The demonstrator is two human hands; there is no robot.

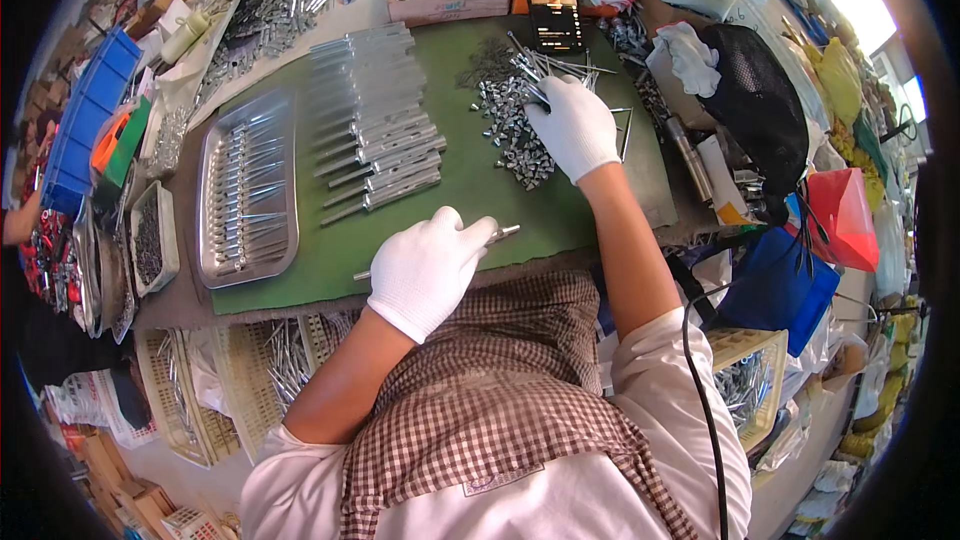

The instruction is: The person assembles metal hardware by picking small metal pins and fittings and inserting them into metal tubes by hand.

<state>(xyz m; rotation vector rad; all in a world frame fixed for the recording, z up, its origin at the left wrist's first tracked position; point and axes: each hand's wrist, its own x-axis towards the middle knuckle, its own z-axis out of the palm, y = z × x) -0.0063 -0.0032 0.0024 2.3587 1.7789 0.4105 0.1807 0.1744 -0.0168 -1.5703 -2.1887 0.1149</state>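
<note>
Two white-gloved hands work over a green mat [468, 190] on the desk [188, 300]. The left hand [425, 265] is closed, its grip wrapped around a slim metal rod [508, 231] near the mat's front edge; one end of the rod sticks out past the fingers to the right, the other past the glove to the left. The right hand [575, 128] is farther forward, its fingers bent down at a heap of thin metal rods [597, 69] and just beside a pile of small metal cylinders [520, 145]. How far open its grip is, and whether it pinches one of the rods, I cannot tell, as the glove hides the fingertips.

Left of the cylinders lies a column of metal tubes [392, 162], side by side. Beyond them, a metal tray [250, 277] holds a row of slender pieces. A phone [555, 5] stands at the back, right of a pink box [445, 8] of small metal parts.
</note>
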